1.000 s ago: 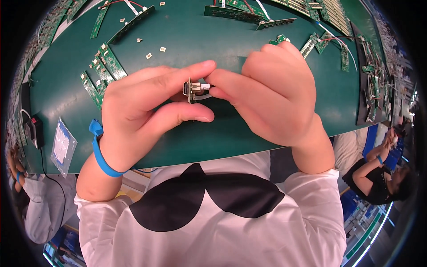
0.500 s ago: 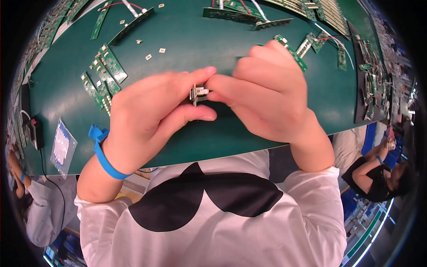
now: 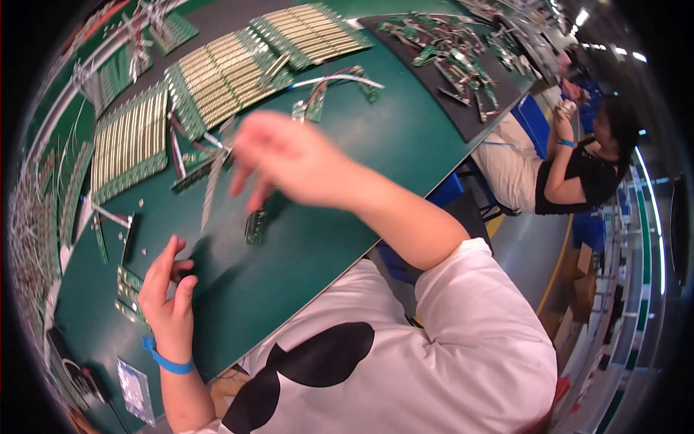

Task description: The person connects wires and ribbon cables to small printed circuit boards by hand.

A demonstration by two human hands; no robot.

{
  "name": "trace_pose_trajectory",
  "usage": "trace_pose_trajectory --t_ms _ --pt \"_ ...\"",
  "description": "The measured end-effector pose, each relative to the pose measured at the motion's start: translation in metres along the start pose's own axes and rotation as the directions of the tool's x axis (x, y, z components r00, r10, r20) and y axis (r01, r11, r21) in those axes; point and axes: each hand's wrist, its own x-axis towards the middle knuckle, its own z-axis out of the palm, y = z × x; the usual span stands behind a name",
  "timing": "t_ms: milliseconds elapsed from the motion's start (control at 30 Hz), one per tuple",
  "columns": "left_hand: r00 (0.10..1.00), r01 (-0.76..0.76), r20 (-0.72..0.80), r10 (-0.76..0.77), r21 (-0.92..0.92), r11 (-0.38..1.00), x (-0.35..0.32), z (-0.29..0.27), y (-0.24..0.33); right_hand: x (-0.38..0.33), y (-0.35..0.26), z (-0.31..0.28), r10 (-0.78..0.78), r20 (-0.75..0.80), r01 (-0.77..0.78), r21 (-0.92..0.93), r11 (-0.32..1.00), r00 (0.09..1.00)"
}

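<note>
My right hand (image 3: 289, 155) is blurred with motion above the green mat (image 3: 340, 217). A pale narrow board strip (image 3: 211, 184), blurred like the hand, hangs from its fingertips. Under that hand a small green circuit board (image 3: 254, 226) lies on the mat. Lower left, my left hand (image 3: 165, 296), with a blue wristband (image 3: 168, 362), rests on the mat with thumb and fingers curled close together. Whether it pinches a small part I cannot tell. The hands are well apart.
Rows of green board strips (image 3: 217, 72) fill the back of the mat, with wired boards (image 3: 332, 79) beside them. A dark tray of loose parts (image 3: 448, 50) lies far right. Small boards (image 3: 126, 289) and a plastic bag (image 3: 134, 387) are near my left hand. Another person (image 3: 578, 159) sits at right.
Both hands had pinched a small metal part together at the centre. Now they are apart: the right hand has swung up toward the boards, the left has dropped lower left, and the view has turned.
</note>
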Motion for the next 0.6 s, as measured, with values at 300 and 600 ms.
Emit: trace_pose_trajectory --t_ms 300,600 --pt "0.996 -0.028 -0.075 0.052 0.294 0.955 0.021 0.003 -0.005 -0.113 -0.041 -0.330 0.004 -0.884 0.314 0.171 0.934 0.468" --pt "0.997 -0.045 -0.040 0.068 0.427 0.903 0.048 0.023 0.009 -0.056 -0.049 -0.472 0.323 -0.833 0.116 0.413 0.903 0.450"
